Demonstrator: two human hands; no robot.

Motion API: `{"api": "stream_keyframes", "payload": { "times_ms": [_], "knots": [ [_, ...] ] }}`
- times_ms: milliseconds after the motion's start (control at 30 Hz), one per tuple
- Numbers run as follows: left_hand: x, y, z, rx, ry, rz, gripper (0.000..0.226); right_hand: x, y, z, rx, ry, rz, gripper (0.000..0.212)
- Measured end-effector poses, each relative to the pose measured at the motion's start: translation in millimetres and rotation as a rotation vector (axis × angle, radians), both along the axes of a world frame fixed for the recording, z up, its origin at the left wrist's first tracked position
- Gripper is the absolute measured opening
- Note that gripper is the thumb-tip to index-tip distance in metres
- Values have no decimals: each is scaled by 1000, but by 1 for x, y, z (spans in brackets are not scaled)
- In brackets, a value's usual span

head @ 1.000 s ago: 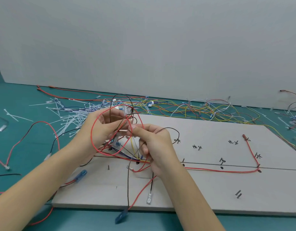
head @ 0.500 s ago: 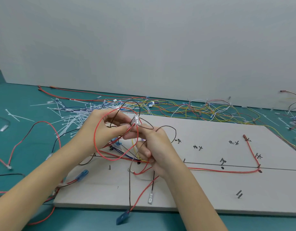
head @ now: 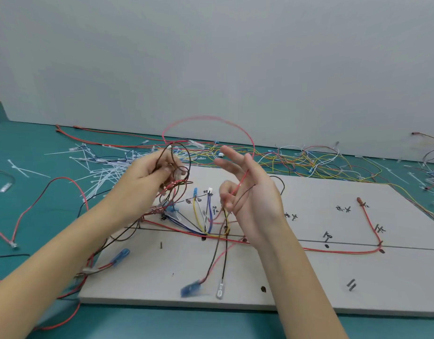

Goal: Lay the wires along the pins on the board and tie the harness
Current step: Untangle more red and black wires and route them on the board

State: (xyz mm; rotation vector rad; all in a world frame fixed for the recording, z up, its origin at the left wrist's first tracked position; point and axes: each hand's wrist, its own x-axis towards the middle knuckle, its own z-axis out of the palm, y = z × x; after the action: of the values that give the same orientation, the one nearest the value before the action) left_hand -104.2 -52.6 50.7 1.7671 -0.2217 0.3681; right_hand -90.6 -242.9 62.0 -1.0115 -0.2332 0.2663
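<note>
A grey board [head: 308,277] with short pins [head: 161,245] and handwritten marks lies in front of me. One red wire [head: 333,252] runs along its drawn line and bends up at the right. My left hand [head: 152,177] grips a tangled bundle of brown and red wires [head: 176,182] above the board's left end. My right hand [head: 247,192] is raised beside it, index and middle fingers stretched out, thumb and lower fingers pinching a red wire whose loop [head: 206,117] arcs high above both hands. A black wire crosses the palm. Wire ends with a blue terminal [head: 191,288] and a clear terminal [head: 219,292] hang down onto the board.
A heap of white cable ties [head: 101,172] lies on the green table, left of the board. Many loose coloured wires [head: 308,160] are strewn behind the board along the wall. More red and black wires [head: 40,199] lie at the left.
My hands have drawn apart. The right hand has straightened its upper fingers and turned its palm leftward, and the red loop has swung up above the hands.
</note>
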Motion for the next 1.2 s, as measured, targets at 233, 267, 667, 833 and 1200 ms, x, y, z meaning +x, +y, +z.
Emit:
{"api": "stream_keyframes", "payload": {
  "times_ms": [233,267,667,833,1200],
  "knots": [
    [6,0,11,-336,267,-134,16,0,-2,3,242,113,116,45],
    [5,-1,9,-298,221,-138,11,0,-2,3,295,152,99,45],
    [-6,-13,-1,-109,6,-70,40,-9,4,3,-53,29,56,50],
    [-7,-15,-5,-19,-4,-111,22,-10,9,0,-205,32,56,32],
    [-13,-21,0,-62,23,-94,11,-10,11,-4,-175,0,75,23]
  ]
}}
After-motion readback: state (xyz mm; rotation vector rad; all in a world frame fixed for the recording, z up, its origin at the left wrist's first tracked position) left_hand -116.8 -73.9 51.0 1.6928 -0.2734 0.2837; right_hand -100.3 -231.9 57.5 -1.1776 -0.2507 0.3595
